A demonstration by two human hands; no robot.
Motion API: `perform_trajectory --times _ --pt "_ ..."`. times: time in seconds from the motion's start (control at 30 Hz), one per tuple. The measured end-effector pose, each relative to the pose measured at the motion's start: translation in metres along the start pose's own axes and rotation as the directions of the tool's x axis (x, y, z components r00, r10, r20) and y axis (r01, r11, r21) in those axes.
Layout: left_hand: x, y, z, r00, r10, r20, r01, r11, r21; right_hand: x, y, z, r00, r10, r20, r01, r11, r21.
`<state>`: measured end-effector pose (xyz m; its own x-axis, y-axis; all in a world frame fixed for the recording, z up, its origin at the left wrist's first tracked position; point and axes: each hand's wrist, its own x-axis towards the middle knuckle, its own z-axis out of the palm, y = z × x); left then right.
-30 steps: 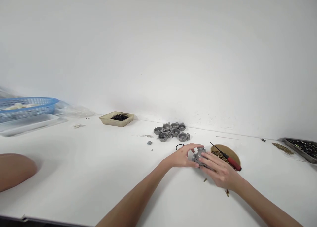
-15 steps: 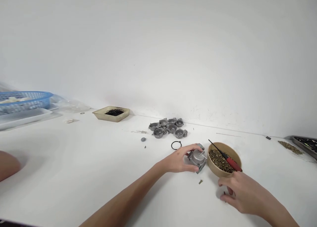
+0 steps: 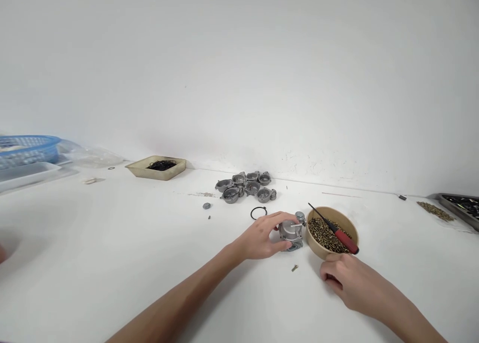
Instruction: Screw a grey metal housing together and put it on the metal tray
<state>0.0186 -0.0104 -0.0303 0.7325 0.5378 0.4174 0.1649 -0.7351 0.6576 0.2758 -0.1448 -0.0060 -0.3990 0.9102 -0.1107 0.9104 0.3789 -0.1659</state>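
My left hand (image 3: 264,236) grips a grey metal carburetor (image 3: 291,232), thumb at its near side and fingers over its top, with a round bowl facing up. Close to the near rim of a tan bowl (image 3: 312,247) full of brass-coloured screws (image 3: 325,235), my right hand (image 3: 354,283) is closed, fingertips pinched together. Whatever may be between them is hidden. Across the bowl lies a screwdriver (image 3: 344,241) with a red and black handle. A single screw (image 3: 295,268) rests on the table between my hands. Beyond my left hand lies a black rubber ring (image 3: 258,213).
Several grey metal bowls (image 3: 231,195) are clustered near the wall. A beige tray (image 3: 155,174) holds black rings. On the left stands a blue basket (image 3: 41,148); on the right, small brass parts (image 3: 435,211) lie beside a dark tray (image 3: 460,214). Part of another person shows at the left edge.
My right hand's fingers have closed from a loose, parted curl. The carburetor has been turned slightly in my left hand. The other person's arm at the left has mostly left the view.
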Motion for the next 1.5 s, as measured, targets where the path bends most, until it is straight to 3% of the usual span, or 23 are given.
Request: perform_trajectory --times 0.13,0.27,0.4,0.5,0.57,0.67,1.03,1.27,1.5 --pt "0.0 0.0 0.004 1.0 -0.017 -0.026 0.017 1.0 0.006 0.003 0.0 0.006 0.995 -0.07 -0.073 0.07 0.998 -0.001" --pt "0.0 0.002 0.009 0.998 -0.037 -0.053 0.037 0.999 0.003 0.008 -0.007 0.012 0.94 -0.189 -0.284 0.212 0.976 0.052" --pt "0.001 0.004 0.009 0.999 -0.011 -0.035 0.013 0.999 0.044 0.012 -0.016 0.009 0.789 -0.241 -0.566 0.359 0.927 0.107" --pt "0.001 0.005 0.009 1.0 0.0 -0.022 0.001 0.999 0.042 0.017 -0.019 0.006 0.645 -0.229 -0.729 0.373 0.927 0.039" --pt "0.001 0.006 0.009 1.0 -0.011 -0.018 0.012 0.999 0.048 0.022 -0.018 0.006 0.57 -0.237 -0.787 0.343 0.939 -0.035" --pt "0.002 0.007 0.009 0.999 -0.038 0.011 0.037 0.997 0.07 0.032 -0.018 0.006 0.516 -0.257 -0.817 0.319 0.943 -0.095" --pt "0.002 0.011 0.013 0.998 -0.063 -0.009 0.063 0.99 0.128 0.052 -0.017 0.01 0.535 -0.158 -0.83 0.3 0.954 0.012" --pt "0.002 0.011 0.014 0.998 -0.068 0.001 0.067 0.984 0.166 0.046 -0.013 0.01 0.622 -0.081 -0.779 0.245 0.965 0.096" --pt "0.002 0.008 0.014 0.999 -0.043 0.01 0.041 0.986 0.159 0.045 -0.01 0.011 0.653 -0.046 -0.756 0.214 0.969 0.126"
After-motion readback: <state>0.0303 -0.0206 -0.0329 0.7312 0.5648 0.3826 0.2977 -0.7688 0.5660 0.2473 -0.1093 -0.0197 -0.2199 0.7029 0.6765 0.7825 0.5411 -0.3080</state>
